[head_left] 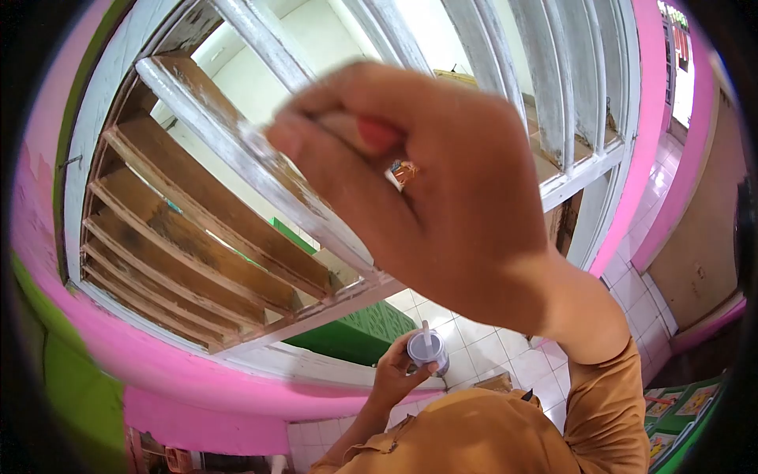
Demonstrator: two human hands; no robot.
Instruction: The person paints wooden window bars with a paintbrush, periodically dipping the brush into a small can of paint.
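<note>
My right hand (462, 189) is raised large and slightly blurred before a slatted wooden window frame. Its fingers are closed on what looks like a paintbrush; only a red part (380, 136) shows, the rest is hidden. The fingertips are at a slat (189, 110) coated whitish grey, with bare brown along its side. Lower down, my left hand (396, 373) is wrapped round a small cup (427, 347) of pale grey liquid, held upright. A pale stick (426, 332) stands in the cup.
Lower left slats (174, 213) are bare brown; upper slats (545, 71) are whitish grey. A pink wall (237, 379) surrounds the frame. Behind it stands a green crate-like object (355, 336). White floor tiles (482, 351) lie below, and a brown door (703, 229) is at right.
</note>
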